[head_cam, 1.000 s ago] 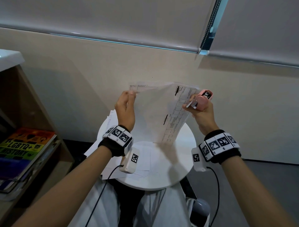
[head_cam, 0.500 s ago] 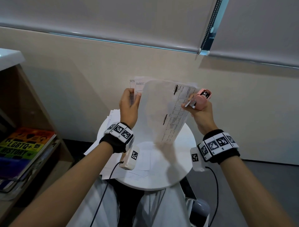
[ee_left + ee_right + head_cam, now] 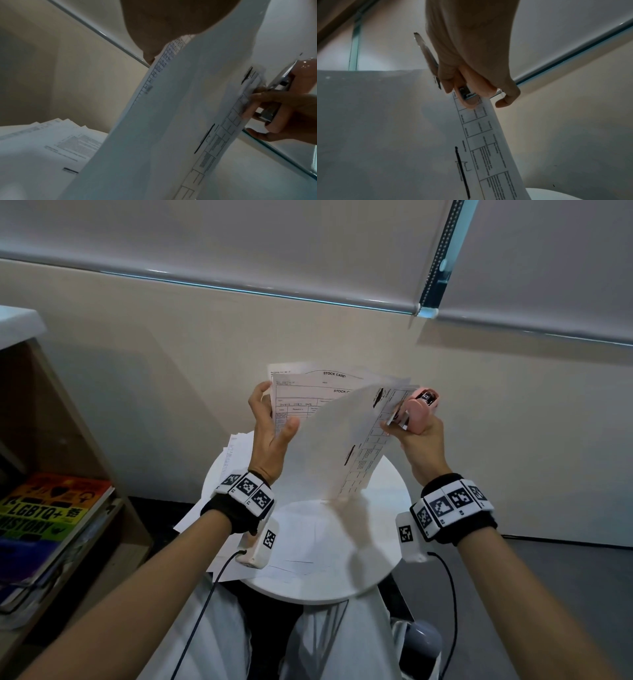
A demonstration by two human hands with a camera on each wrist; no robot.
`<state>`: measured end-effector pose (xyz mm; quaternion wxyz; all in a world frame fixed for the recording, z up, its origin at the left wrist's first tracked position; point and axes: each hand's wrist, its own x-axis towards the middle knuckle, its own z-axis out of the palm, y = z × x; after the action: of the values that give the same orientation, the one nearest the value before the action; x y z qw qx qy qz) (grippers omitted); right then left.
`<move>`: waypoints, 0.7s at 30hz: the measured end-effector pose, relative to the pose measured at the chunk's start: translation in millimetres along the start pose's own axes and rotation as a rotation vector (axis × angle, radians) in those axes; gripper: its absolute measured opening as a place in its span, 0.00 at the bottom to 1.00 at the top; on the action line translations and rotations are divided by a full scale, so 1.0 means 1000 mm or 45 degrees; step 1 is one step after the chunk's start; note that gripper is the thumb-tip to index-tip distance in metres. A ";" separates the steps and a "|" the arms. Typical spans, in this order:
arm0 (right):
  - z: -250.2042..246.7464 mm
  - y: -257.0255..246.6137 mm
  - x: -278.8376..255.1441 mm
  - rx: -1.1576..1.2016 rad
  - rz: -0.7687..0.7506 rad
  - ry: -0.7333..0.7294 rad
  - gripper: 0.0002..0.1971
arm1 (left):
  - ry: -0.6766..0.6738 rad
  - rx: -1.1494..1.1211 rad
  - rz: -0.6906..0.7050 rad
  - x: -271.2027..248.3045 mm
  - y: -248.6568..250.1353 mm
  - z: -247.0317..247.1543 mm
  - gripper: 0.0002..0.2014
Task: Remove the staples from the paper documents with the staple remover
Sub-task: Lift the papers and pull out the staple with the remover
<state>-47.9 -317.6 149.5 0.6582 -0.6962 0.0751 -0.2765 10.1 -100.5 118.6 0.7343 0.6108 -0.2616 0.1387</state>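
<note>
Evidently between staples, the left hand (image 3: 270, 422) pinches the stock-card sheets (image 3: 308, 392) above the round table (image 3: 342, 577) while the right hand (image 3: 419, 440), gripping the pink staple remover (image 3: 419, 409), pinches the front sheet (image 3: 329, 446), which probably needs peeling away next.

Round white table (image 3: 376, 570) sits in front of the person's knees, loose printed sheets (image 3: 236, 453) piled on its left half, some overhanging the left and near edges. Wooden shelf unit (image 3: 113, 529) at far left carries a rainbow-covered book (image 3: 51, 508) on a stack of others.
</note>
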 end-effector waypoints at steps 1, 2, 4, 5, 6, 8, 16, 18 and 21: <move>0.001 0.000 0.000 0.008 0.002 0.014 0.15 | 0.016 -0.003 -0.012 -0.001 -0.001 0.001 0.48; 0.001 0.000 0.000 0.020 0.013 0.034 0.15 | 0.024 -0.012 -0.013 -0.002 -0.001 0.002 0.50; 0.001 0.001 0.000 0.045 0.035 0.078 0.14 | -0.025 -0.007 0.020 -0.005 -0.003 0.002 0.52; 0.001 0.001 0.000 0.048 0.040 0.091 0.14 | -0.080 0.044 0.045 -0.007 -0.005 0.003 0.52; 0.002 0.001 0.000 0.042 0.045 0.095 0.14 | -0.131 0.150 0.069 -0.008 -0.006 0.003 0.49; 0.001 0.000 0.000 0.022 0.042 0.077 0.13 | -0.140 0.414 0.083 -0.008 -0.007 0.005 0.38; -0.007 -0.003 0.005 -0.047 0.033 0.001 0.14 | -0.001 0.276 -0.065 0.006 -0.004 0.006 0.14; -0.005 -0.002 0.005 -0.040 0.029 0.050 0.13 | -0.095 0.223 -0.089 0.001 -0.006 0.006 0.22; 0.000 0.002 0.008 -0.039 0.044 0.130 0.17 | -0.181 0.147 -0.073 -0.011 -0.009 0.005 0.38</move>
<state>-41.0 -321.8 149.4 0.6475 -0.6898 0.1248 -0.2990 5.3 -105.9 105.5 0.6811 0.6677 -0.2870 0.0890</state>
